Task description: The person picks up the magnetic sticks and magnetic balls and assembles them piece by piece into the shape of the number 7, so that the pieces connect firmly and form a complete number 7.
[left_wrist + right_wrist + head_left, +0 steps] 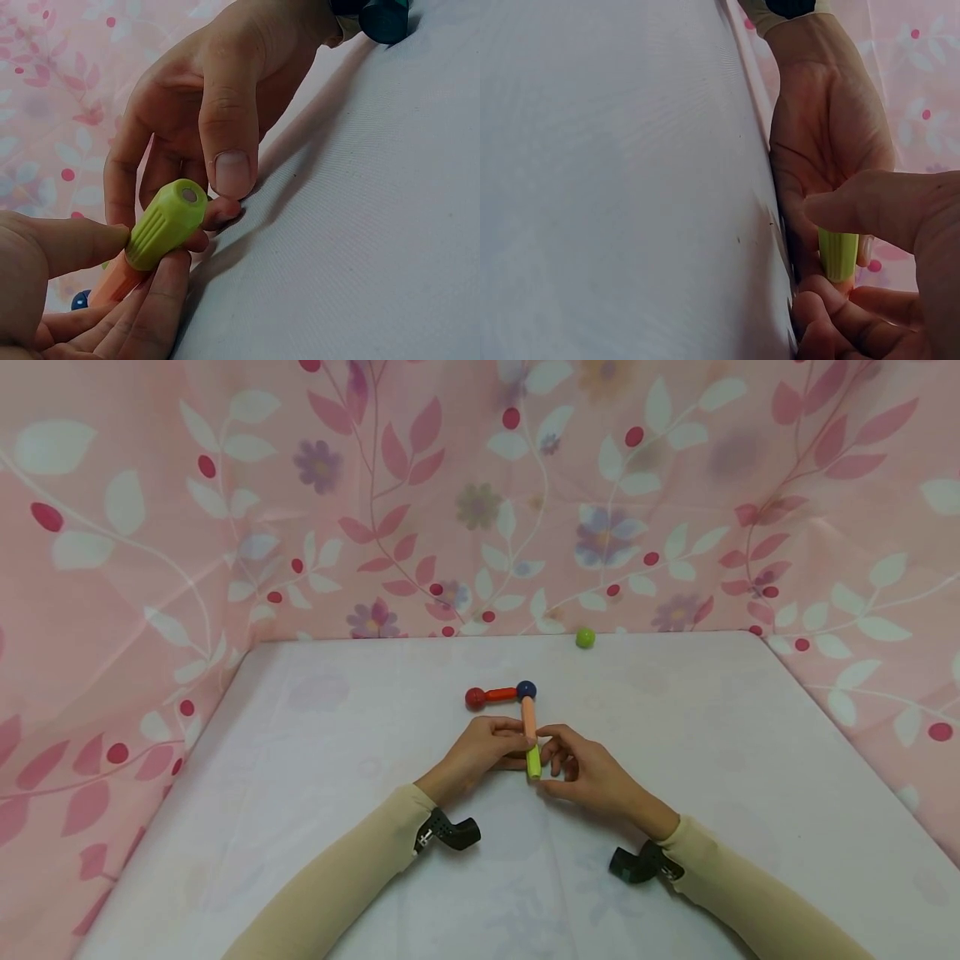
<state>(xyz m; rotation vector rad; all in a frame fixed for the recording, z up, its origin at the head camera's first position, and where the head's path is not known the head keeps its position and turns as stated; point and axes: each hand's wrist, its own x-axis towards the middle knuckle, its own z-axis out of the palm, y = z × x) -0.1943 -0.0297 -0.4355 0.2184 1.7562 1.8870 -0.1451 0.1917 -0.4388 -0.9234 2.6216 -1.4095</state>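
My left hand (476, 750) pinches a rod between thumb and fingers where a lime-green piece (533, 763) meets a peach-orange piece (528, 717). Beyond the peach piece sits a dark blue ball (527, 690); from it a red rod (501, 695) runs left to a dark red ball (476, 698). A small grey disc shows in the green piece's near end in the left wrist view. Around that end, my right hand (600, 772) hovers with bent, spread fingers. Its thumb (229, 127) stands off the rod; whether another fingertip touches it I cannot tell.
A light green ball (585, 637) lies at the table's far edge. The table (300, 827) has a white cloth on it, and a pink floral curtain (420, 502) hangs behind. Black wrist cameras (457, 833) sit on both sleeves.
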